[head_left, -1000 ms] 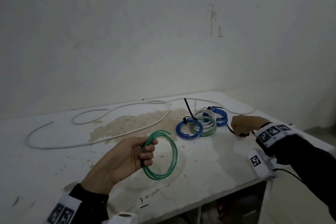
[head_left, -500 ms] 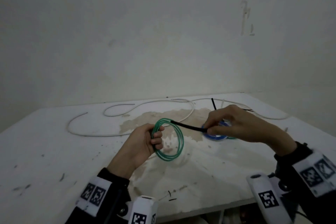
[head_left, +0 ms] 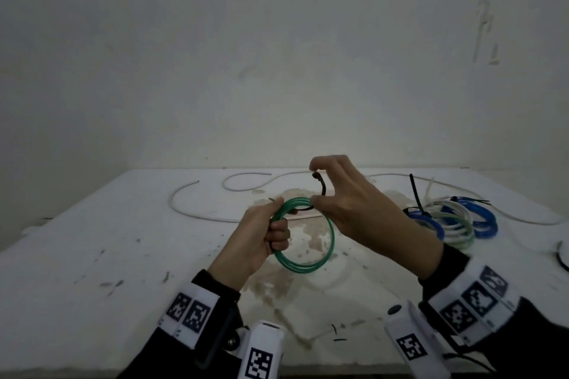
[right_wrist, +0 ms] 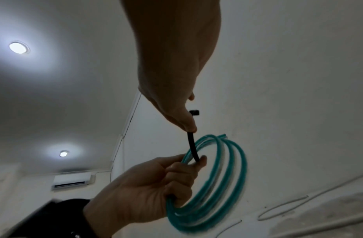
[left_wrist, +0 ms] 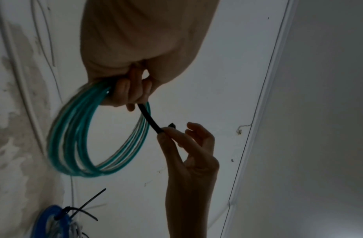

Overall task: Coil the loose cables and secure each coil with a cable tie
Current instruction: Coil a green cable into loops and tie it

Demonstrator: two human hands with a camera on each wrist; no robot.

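Green cable coil (head_left: 303,234), several loops w/ pale strands mixed in, held above desk (head_left: 92,255). Left hand (head_left: 261,240) fist-wrapped round coil's left side; right hand (head_left: 348,203) pinches black cable tie (left_wrist: 151,120), other fingers spread, tie running to coil's top.

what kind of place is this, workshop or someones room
Likely a plain indoor room used as a makeshift work spot: a stained white table against a bare wall, recessed ceiling lights and a wall air conditioner. No workshop tools show.
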